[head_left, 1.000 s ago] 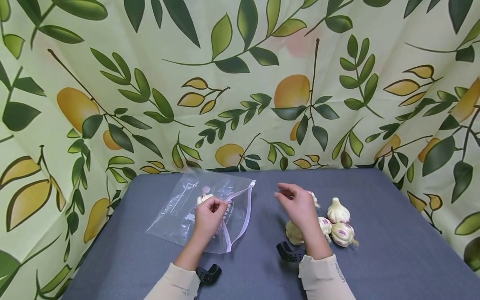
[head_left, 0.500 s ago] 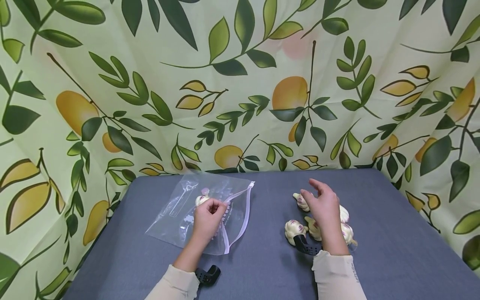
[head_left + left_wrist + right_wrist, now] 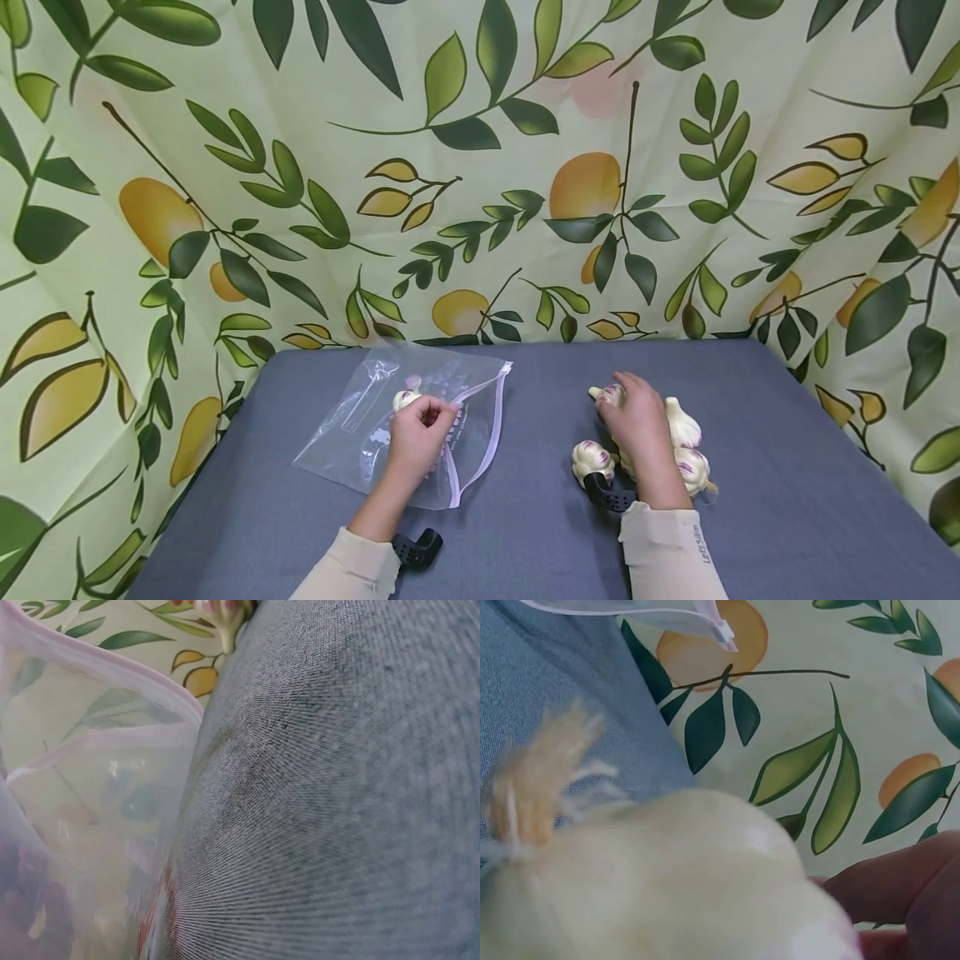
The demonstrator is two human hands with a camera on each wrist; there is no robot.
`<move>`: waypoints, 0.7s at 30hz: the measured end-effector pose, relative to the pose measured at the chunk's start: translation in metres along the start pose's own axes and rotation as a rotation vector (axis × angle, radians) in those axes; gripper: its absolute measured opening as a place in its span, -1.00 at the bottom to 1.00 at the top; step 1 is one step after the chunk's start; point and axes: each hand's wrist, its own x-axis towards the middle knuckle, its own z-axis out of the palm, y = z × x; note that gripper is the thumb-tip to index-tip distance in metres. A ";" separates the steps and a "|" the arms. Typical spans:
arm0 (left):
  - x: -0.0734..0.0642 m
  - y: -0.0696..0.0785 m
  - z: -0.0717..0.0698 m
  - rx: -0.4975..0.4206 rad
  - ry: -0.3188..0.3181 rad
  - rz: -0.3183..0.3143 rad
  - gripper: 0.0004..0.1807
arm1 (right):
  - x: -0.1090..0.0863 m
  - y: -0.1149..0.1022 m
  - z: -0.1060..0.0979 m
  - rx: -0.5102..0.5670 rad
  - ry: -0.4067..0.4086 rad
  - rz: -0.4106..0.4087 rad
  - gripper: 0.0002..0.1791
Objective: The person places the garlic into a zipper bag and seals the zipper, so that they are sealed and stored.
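Note:
My left hand [image 3: 416, 437] pinches the near layer of a clear zip bag [image 3: 337, 446] at its opening. A garlic bulb [image 3: 405, 400] shows inside the bag just beyond my fingers. On the right, my right hand [image 3: 641, 421] has its thumb and fingers curled round a garlic bulb [image 3: 611, 394] at the back of a small group. That bulb still lies on the table. In the right wrist view, a large blurred garlic bulb [image 3: 675, 877] fills the foreground, with my fingers [image 3: 900, 885] beyond it. The left wrist view shows the bag's lilac zip edge [image 3: 112, 664].
Beside my right hand lie more garlic bulbs: one at the front left [image 3: 592, 462], one at the back right [image 3: 682, 423] and one at the front right [image 3: 692, 469]. Grey cloth covers the table [image 3: 525, 533]. A leaf-patterned curtain [image 3: 480, 167] hangs behind it.
My right hand moved right over the garlic group, then lowered, and its spread fingers closed round the back bulb. My left hand and the zip bag stayed in place.

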 end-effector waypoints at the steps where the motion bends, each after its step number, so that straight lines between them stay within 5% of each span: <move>1: -0.001 0.004 -0.001 0.000 -0.004 0.000 -0.89 | 0.000 0.000 0.000 -0.010 -0.010 0.001 -0.36; 11: -0.002 0.005 -0.002 -0.005 -0.001 -0.010 -0.86 | -0.002 -0.005 0.002 -0.059 -0.142 -0.014 -0.39; 21: -0.001 0.004 -0.002 -0.010 -0.010 -0.018 -0.87 | -0.006 -0.022 0.017 -0.026 -0.226 -0.148 -0.44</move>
